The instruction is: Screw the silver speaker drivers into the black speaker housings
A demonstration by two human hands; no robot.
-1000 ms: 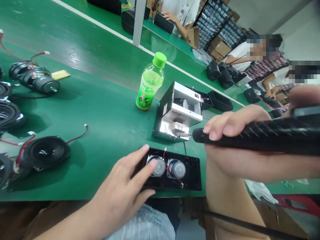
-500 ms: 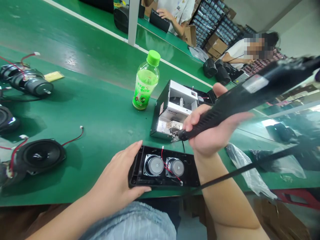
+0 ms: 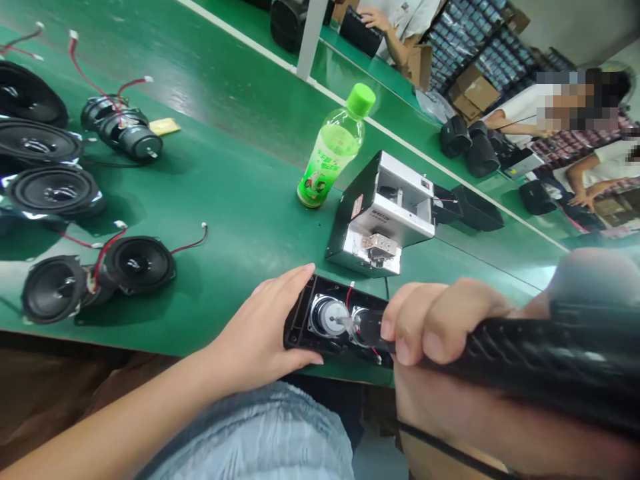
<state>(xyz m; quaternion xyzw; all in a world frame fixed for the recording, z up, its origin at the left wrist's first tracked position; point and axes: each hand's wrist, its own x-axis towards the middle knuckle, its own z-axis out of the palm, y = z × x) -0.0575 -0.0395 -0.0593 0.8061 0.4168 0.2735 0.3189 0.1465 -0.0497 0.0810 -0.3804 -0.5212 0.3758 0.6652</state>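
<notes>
At the near edge of the green bench (image 3: 225, 267), a black speaker housing (image 3: 299, 331) lies open side up, holding two round speaker magnets, with red wires (image 3: 349, 297) running beside them.

Left hand (image 3: 265, 327): fingers spread, flat against the housing's left end, fingertips reaching its far rim. Right hand (image 3: 440, 333): fingers pressed together around a black electric screwdriver (image 3: 550, 347), held almost level to the right of the housing. Its thin metal bit (image 3: 345, 323) reaches over the left magnet (image 3: 327, 317). The tool and fingers hide the right magnet in part; whether the bit tip touches a screw cannot be told.

Beyond the housing, near it: a silver-and-black screw feeder (image 3: 380, 220). Farther beyond: a green-capped plastic bottle (image 3: 333, 150). Left of the housing: loose speakers (image 3: 55, 190) with red-wired pairs (image 3: 123, 130) among them. Well beyond the housing, past a white-edged divider, co-workers (image 3: 565, 113) sit at a second bench, with more black housings (image 3: 475, 210) nearby. A black cord (image 3: 450, 450) lies across the right wrist.
</notes>
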